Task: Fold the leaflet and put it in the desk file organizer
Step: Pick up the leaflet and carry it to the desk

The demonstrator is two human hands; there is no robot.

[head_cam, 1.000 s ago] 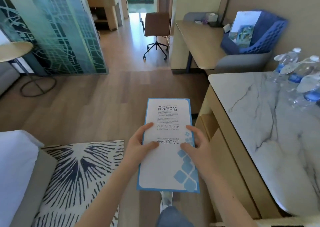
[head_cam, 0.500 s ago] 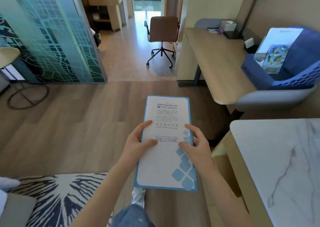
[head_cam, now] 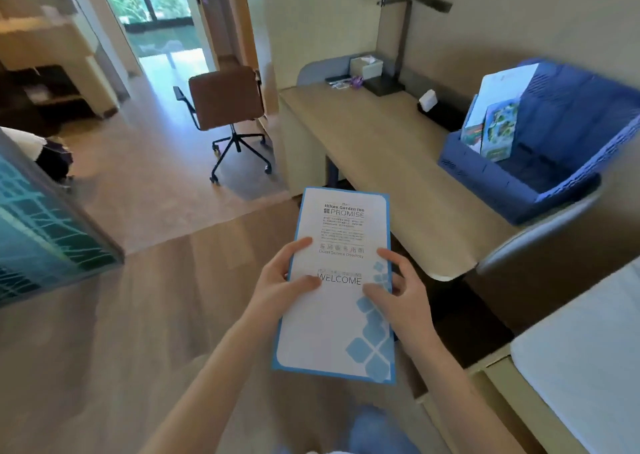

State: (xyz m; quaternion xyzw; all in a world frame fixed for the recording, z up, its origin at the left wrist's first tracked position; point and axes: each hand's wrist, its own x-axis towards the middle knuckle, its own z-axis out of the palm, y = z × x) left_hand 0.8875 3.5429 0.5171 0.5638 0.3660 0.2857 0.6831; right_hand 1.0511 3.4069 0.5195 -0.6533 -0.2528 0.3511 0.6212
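A tall white leaflet (head_cam: 337, 318) with a blue border and the word WELCOME is held flat in front of me, above the wooden floor. My left hand (head_cam: 282, 282) grips its left edge with the thumb on top. On the right edge sits my right hand (head_cam: 398, 292), thumb on the printed face and fingers spread. The blue mesh desk file organizer (head_cam: 540, 162) stands at the near right end of the long wooden desk (head_cam: 388, 155), with several papers (head_cam: 495, 114) upright in it. The organizer is well beyond and to the right of the leaflet.
A brown swivel chair (head_cam: 228, 107) stands on the floor beyond the desk's far end. A desk lamp (head_cam: 401, 38) and a tissue box (head_cam: 365, 67) sit at the desk's back. A white marble-topped counter (head_cam: 585, 349) is at the near right. A teal glass partition (head_cam: 38, 232) is on the left.
The view has advanced toward the desk and turned right: the organizer is nearer and larger, the rug and water bottles have left view. Both hands keep the same hold on the leaflet.
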